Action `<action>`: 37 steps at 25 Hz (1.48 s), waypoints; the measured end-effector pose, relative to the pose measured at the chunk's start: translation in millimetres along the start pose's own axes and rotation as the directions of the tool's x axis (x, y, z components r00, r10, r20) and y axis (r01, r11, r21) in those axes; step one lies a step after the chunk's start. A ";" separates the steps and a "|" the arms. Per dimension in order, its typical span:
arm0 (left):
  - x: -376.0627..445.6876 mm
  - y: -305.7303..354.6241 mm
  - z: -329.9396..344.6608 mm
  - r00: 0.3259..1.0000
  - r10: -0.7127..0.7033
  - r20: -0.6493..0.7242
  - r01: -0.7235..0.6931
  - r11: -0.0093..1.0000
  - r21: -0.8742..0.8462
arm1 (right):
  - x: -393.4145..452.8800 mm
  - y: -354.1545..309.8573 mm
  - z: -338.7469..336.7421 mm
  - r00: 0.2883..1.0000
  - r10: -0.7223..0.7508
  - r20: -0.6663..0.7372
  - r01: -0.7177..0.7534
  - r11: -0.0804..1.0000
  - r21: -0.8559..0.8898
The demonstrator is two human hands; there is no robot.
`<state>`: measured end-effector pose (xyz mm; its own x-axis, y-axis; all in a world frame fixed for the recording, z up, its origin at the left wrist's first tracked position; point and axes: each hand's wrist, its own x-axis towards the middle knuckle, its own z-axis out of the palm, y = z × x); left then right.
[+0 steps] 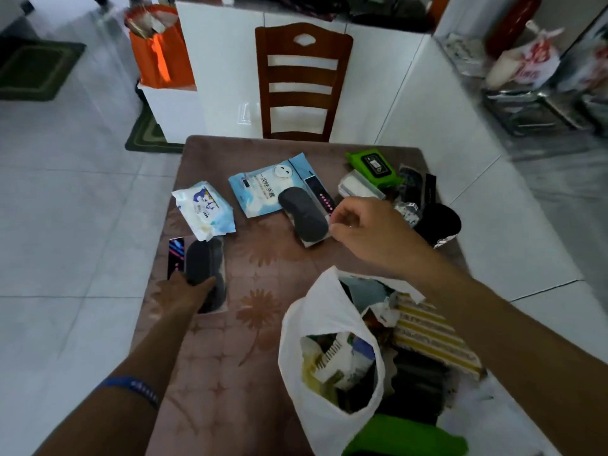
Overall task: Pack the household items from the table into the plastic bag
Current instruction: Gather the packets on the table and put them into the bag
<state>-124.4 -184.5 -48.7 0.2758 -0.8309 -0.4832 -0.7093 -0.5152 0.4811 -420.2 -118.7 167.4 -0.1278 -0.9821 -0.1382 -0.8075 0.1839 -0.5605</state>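
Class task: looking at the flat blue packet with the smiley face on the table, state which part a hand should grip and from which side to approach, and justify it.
Grip the blue packet at its bare left edge, coming from the left. It lies flat, so pinch the thin seam. A dark eye-mask pack overlaps its right corner, where the right hand is busy.

White plastic bag [316, 311], brown flowered tablecloth [263, 311] (faded), green wipes pack [373, 164].
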 end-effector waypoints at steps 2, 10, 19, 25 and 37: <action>15.4 -3.2 13.5 0.992 -0.091 -0.088 0.090 0.996 -0.015 | 27.9 17.9 1.7 0.998 0.023 0.056 -0.017 0.994 -0.111; -33.5 40.2 39.3 0.993 -0.002 0.119 0.073 0.798 -0.598 | 168.5 106.7 50.8 0.924 0.376 0.067 -0.364 0.920 -0.147; 18.2 146.5 65.6 0.951 0.196 0.238 0.065 0.628 -0.775 | 189.7 149.9 129.3 0.764 0.563 0.317 -0.636 0.741 0.217; 65.2 171.4 103.4 0.987 0.082 0.140 -0.009 0.888 -0.460 | 181.6 146.4 132.8 0.701 0.603 0.380 -0.711 0.632 0.309; 80.3 191.7 68.0 0.736 0.562 0.378 -0.192 0.708 -0.680 | 208.6 114.3 136.3 0.757 0.465 0.459 -0.590 0.186 0.785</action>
<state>-282.3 -335.7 -45.0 -0.4411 -0.8216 -0.3611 -0.1140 -0.3477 0.9306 -460.6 -297.1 -36.8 -0.2074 -0.6398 -0.7401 0.3779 0.6454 -0.6638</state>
